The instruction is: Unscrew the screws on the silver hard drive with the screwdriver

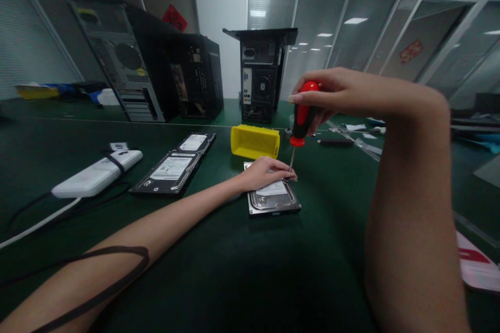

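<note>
A silver hard drive lies flat on the green table in front of me, its label partly covered by my hand. My left hand presses on the drive's upper part, fingers closed over it and the fingertips beside the screwdriver tip. In my right hand is a red-and-black screwdriver, gripped by the handle from above. Its shaft points down, slightly tilted, to the drive's far right edge; the exact contact point is hidden by my left fingers.
Behind the drive sits a yellow bin. Left are more hard drives and a white power strip with cables. Computer cases stand at the back. A black cable crosses my left forearm. A dark pen-like object lies right.
</note>
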Demonstrator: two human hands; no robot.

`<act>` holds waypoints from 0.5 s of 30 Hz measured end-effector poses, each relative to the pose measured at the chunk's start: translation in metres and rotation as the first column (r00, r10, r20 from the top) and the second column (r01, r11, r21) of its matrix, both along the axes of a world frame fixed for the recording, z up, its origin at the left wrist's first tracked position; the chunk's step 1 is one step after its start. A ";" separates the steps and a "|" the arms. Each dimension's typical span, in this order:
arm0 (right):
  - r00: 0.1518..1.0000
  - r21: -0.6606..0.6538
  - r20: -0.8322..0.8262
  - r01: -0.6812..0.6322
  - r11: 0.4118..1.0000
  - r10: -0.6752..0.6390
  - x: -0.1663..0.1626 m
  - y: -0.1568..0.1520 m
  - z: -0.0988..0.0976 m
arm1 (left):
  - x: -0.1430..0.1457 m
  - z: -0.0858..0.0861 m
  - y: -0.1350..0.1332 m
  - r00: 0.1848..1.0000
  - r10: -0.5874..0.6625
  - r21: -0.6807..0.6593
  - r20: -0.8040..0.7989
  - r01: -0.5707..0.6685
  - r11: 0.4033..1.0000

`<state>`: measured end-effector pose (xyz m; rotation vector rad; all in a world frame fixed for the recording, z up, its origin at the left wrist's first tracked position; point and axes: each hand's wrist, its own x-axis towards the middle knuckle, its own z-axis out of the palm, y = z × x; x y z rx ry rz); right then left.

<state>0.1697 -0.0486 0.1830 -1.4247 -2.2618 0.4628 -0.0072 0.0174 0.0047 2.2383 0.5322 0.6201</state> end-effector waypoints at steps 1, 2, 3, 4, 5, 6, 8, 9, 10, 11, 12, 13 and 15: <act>1.000 0.000 0.000 0.001 1.000 -0.001 0.000 0.000 0.000 | 0.000 0.000 0.000 1.000 -0.001 0.004 0.000 0.001 1.000; 1.000 0.000 -0.001 0.004 1.000 -0.004 0.000 -0.001 0.000 | -0.001 0.000 0.001 1.000 -0.002 0.008 0.000 0.002 1.000; 1.000 -0.001 0.000 0.007 1.000 -0.007 0.000 -0.001 0.000 | -0.001 0.000 0.001 1.000 -0.002 0.011 0.001 0.002 1.000; 1.000 -0.001 -0.001 0.011 1.000 -0.011 0.000 -0.002 0.000 | -0.001 0.000 0.001 1.000 -0.001 0.013 0.001 0.001 1.000; 1.000 -0.002 -0.002 0.015 1.000 -0.015 0.000 -0.002 0.000 | -0.001 -0.001 0.001 1.000 0.000 0.014 0.000 0.000 1.000; 1.000 -0.005 -0.006 0.016 1.000 -0.016 0.000 -0.001 0.000 | -0.001 -0.001 0.001 1.000 0.002 0.015 -0.001 -0.002 1.000; 1.000 -0.002 -0.016 0.011 1.000 -0.011 0.000 0.000 -0.001 | -0.001 -0.001 0.001 1.000 0.002 0.017 0.003 -0.002 1.000; 1.000 -0.002 -0.021 0.008 1.000 -0.008 0.000 0.001 -0.001 | -0.001 -0.002 0.002 1.000 0.001 0.020 0.009 -0.001 1.000; 1.000 0.000 -0.023 0.006 1.000 -0.006 0.001 0.002 -0.001 | 0.000 -0.002 0.002 1.000 -0.002 0.023 0.016 0.001 1.000; 1.000 -0.001 -0.020 0.002 1.000 -0.002 0.001 0.002 -0.001 | 0.000 -0.003 0.002 1.000 -0.005 0.025 0.022 0.004 1.000; 1.000 0.000 -0.015 -0.001 1.000 0.001 0.001 0.002 -0.001 | 0.000 -0.003 0.002 1.000 -0.007 0.028 0.026 0.006 1.000; 1.000 0.002 -0.012 -0.001 1.000 0.001 0.001 0.002 -0.001 | 0.000 -0.003 0.002 1.000 -0.010 0.031 0.027 0.009 0.999; 1.000 0.003 -0.007 -0.004 1.000 0.004 0.001 0.000 -0.001 | 0.000 -0.003 0.002 1.000 -0.010 0.034 0.025 0.009 0.999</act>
